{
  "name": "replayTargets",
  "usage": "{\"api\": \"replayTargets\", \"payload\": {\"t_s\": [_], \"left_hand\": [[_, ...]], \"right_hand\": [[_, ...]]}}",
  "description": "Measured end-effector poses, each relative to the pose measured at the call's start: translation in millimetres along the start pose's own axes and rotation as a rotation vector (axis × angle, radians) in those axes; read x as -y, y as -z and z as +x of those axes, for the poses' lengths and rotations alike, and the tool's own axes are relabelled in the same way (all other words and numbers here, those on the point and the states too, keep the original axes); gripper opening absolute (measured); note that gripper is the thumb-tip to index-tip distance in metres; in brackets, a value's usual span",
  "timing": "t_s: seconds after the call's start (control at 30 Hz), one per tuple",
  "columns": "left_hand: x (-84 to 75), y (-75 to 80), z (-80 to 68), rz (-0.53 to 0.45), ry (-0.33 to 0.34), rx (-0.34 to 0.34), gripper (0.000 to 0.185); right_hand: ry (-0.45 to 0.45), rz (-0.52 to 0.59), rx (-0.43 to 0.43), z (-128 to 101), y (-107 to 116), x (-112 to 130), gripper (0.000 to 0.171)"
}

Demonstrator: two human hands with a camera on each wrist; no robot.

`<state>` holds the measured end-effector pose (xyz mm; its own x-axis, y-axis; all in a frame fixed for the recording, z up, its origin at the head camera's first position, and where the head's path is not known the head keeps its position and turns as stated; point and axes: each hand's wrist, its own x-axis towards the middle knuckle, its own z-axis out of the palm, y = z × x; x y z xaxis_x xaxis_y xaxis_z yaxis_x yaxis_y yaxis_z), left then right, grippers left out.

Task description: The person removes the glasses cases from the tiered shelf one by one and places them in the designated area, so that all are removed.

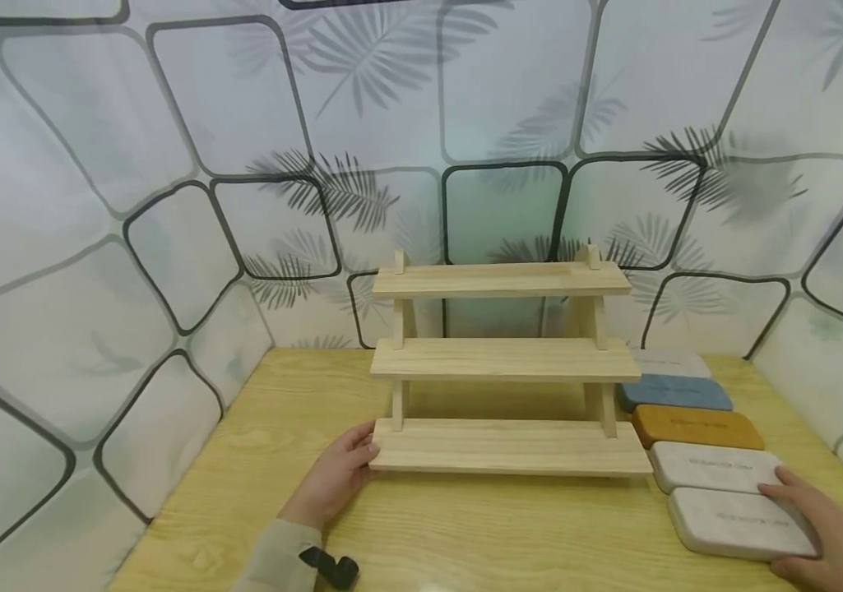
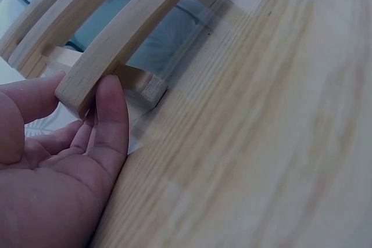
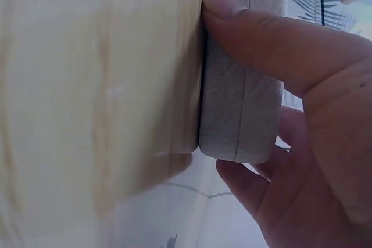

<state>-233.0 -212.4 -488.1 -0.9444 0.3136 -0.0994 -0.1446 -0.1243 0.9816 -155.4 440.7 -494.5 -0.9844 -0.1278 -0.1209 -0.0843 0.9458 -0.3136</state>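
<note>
Two hands at a stepped wooden rack: risks of slip and tip.

Nearest me, my right hand closes on the nearest grey case, which lies flat at the right front of the tabletop; in the right wrist view my thumb sits at the seam where case meets wood, the other fingers curled round its far edge. The grip is shallow, so I judge the case could slip out or scrape along the wood, nudging the second grey case touching it. To the left, my left hand pinches the end of the rack at its lowest shelf, fingers clamped on the board. Pushing there may skew or tip the rack. Beyond lie an orange case, a blue case and a pale case.
</note>
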Motion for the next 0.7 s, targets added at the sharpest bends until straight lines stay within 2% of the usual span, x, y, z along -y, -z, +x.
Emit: {"api": "replayTargets", "payload": {"t_s": [0.17,0.47,0.57,0.7], "left_hand": [[2.8,-2.3,4.2,-0.016,-0.005,0.006,0.062],[3.5,-6.9,9.4,-0.024,-0.021,0.032,0.063],[2.9,-6.4,8.1,-0.031,-0.017,0.026,0.063],[1.3,-4.1,6.3,-0.01,-0.011,-0.014,0.061]], "right_hand": [[-0.021,0.005,-0.002,0.4,1.7,0.1,0.106],[0.001,-0.104,-0.127,-1.5,9.3,15.6,0.089],[0.05,-0.067,-0.174,-0.2,14.9,24.5,0.079],[0.088,0.0,-0.2,4.9,27.6,39.5,0.079]]}}
